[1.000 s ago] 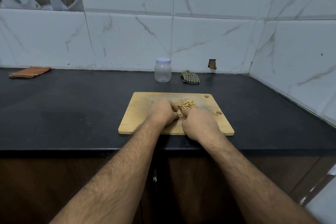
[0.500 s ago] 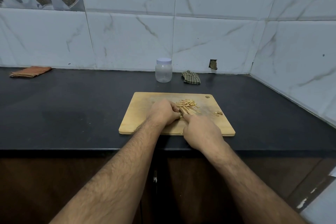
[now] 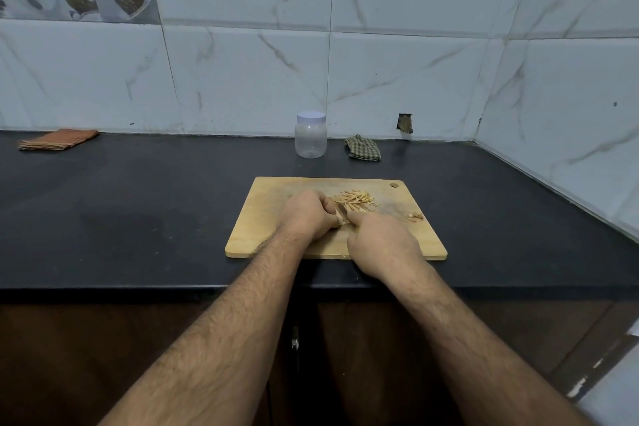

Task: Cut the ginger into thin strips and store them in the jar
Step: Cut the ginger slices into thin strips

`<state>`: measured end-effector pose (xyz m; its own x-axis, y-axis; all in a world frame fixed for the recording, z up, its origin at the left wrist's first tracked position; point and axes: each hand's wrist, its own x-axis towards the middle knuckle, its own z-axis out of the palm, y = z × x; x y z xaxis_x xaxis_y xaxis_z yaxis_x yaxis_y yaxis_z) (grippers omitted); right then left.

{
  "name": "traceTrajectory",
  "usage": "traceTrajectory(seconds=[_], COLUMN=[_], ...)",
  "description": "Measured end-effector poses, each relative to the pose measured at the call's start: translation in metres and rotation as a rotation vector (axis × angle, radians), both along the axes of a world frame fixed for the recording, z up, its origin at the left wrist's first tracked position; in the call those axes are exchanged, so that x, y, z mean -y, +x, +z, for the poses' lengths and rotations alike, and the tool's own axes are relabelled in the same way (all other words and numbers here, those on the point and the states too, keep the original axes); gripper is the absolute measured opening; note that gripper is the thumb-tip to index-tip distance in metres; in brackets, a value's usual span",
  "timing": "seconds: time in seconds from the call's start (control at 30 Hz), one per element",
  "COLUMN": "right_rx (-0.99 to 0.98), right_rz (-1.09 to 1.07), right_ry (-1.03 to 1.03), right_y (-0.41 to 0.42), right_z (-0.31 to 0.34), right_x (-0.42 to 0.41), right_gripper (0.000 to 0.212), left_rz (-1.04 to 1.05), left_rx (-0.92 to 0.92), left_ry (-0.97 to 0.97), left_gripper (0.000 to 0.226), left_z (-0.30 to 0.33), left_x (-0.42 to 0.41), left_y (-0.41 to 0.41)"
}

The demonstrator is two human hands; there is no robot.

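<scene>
A wooden cutting board (image 3: 262,218) lies on the black counter. A heap of thin ginger strips (image 3: 354,201) sits at its far middle, and a few small scraps (image 3: 415,216) lie to the right. My left hand (image 3: 306,214) is curled, fingertips pinning a small pale ginger piece (image 3: 343,222) to the board. Close beside it, my right hand (image 3: 380,240) grips a knife; its handle is hidden and only a sliver of blade (image 3: 341,212) shows between the hands. A clear plastic jar (image 3: 310,138) with a white lid on stands behind the board, by the wall.
A checked cloth (image 3: 363,148) lies right of the jar, and a folded orange cloth (image 3: 57,139) lies at the counter's far left. Tiled walls close the back and right sides. The counter's front edge (image 3: 138,287) runs just under my forearms.
My right hand shifted slightly toward me and back beside the left hand. My left hand stayed on the ginger piece. The strip heap looks the same.
</scene>
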<state>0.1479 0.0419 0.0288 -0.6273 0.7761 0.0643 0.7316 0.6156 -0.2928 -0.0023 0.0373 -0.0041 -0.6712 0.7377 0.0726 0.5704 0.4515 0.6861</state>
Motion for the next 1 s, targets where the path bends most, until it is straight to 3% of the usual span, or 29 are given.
traceTrajectory(seconds=[0.6, 1.0], right_rx=[0.096, 0.026], right_rz=[0.044, 0.02], right_ry=[0.043, 0.017], right_y=[-0.0102, -0.0032], right_z=[0.0004, -0.0002], right_x=[-0.0039, -0.007], right_gripper=[0.049, 0.056], left_rz=[-0.037, -0.004], left_rx=[0.004, 0.016], left_ry=[-0.026, -0.002], left_gripper=[0.011, 0.017], left_z=[-0.0008, -0.0037], left_x=[-0.0019, -0.0036], left_y=[-0.0022, -0.004])
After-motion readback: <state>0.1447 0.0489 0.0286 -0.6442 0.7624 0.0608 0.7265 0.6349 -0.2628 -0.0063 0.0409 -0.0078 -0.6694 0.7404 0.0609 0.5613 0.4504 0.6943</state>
